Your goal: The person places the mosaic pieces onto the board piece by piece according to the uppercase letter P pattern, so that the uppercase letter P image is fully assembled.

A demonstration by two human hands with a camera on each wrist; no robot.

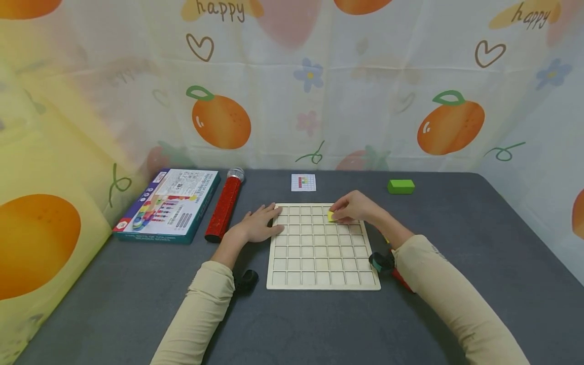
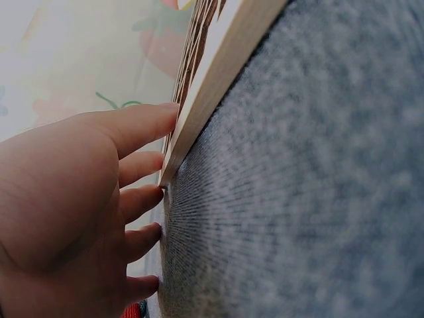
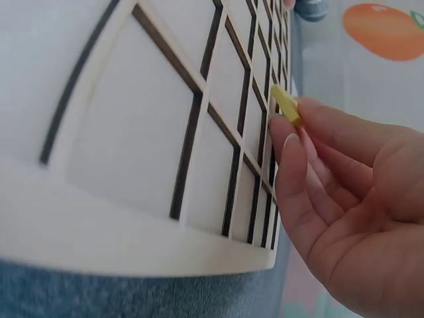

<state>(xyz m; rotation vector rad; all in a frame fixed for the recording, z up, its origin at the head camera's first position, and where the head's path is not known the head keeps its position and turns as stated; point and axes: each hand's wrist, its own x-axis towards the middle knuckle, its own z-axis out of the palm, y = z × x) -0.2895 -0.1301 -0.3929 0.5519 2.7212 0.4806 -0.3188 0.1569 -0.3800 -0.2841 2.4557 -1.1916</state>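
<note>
A pale wooden grid board [image 1: 321, 252] lies flat on the dark table, its square cells bounded by thin raised strips. Between thumb and fingers my right hand [image 1: 356, 208] pinches a small yellow square tile [image 1: 330, 216] over the far rows of cells. In the right wrist view the yellow tile [image 3: 287, 106] is tilted on edge, close to the grid. My left hand [image 1: 259, 224] rests at the board's far left corner with spread fingers, thumb and fingertips touching its edge; the left wrist view shows the thumb [image 2: 149, 126] against the wooden rim.
A small printed pattern card [image 1: 303, 182] lies behind the board. To the left are a red microphone [image 1: 225, 205] and a flat game box [image 1: 169, 205]. A green block [image 1: 401, 186] stands at the back right. Something red [image 1: 402, 280] is partly hidden under my right forearm.
</note>
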